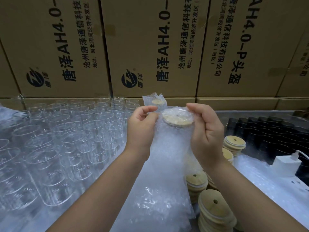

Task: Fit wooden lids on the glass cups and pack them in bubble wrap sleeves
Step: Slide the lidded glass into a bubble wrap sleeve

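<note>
Clear glass cup (173, 141) with round wooden lid (177, 118) sits inside translucent bubble wrap sleeve (160, 190), held mid-air. Left hand (142, 126) pinches the sleeve mouth; right hand (207, 131) clasps its side. Judged fragile and slippery: grasp the body below the lid

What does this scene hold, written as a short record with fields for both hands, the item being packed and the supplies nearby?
Left hand: fingers grip the upper left edge of the bubble wrap sleeve
Right hand: grips the sleeve's upper right side
Inside sleeve: wooden lid, seen through the wrap near the top
Left side: glass cups, many, upright, without lids
Right side: lid stacks, lying flat
Beyond left hand: wrapped cup, already packed
Behind: cardboard boxes, printed, in a row
</note>
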